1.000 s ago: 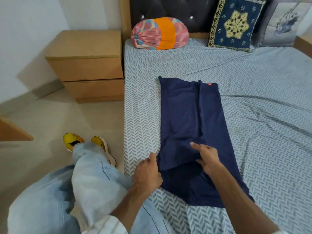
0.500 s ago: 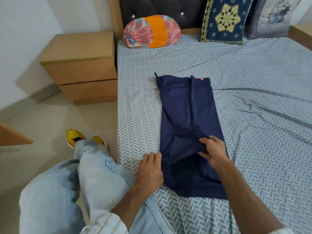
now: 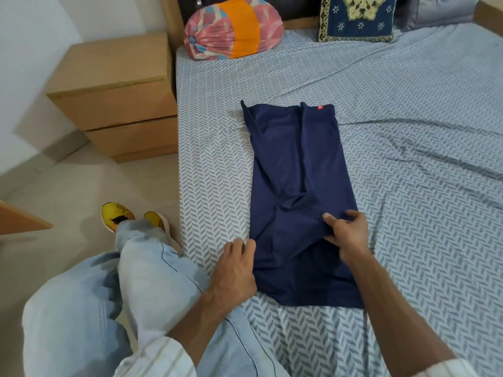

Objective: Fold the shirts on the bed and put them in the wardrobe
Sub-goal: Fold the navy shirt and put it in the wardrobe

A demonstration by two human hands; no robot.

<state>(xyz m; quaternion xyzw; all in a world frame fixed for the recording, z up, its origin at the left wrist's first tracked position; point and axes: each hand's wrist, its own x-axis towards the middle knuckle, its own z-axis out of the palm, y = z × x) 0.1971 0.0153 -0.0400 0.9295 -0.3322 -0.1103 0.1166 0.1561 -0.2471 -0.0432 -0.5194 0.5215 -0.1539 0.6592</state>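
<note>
A navy blue shirt [image 3: 296, 164] lies lengthwise on the bed [image 3: 212, 137], folded into a narrow strip with a small red label at its far end. My right hand [image 3: 347, 234] pinches a fold of the shirt's cloth near its right edge and holds it slightly raised. My left hand [image 3: 236, 263] rests flat on the sheet at the shirt's near left edge, fingers straight and touching the cloth. No wardrobe is in view.
A wooden bedside cabinet [image 3: 114, 96] stands left of the bed. A pink and orange bolster [image 3: 234, 28] and a blue embroidered cushion [image 3: 358, 19] lie at the headboard. My jeans-clad legs and yellow shoes [image 3: 118, 216] are by the bed's left side.
My right hand has gathered a fold of the shirt and drawn it to the right, towards the shirt's right edge. My left hand has flattened at the left edge. The view tilted down.
</note>
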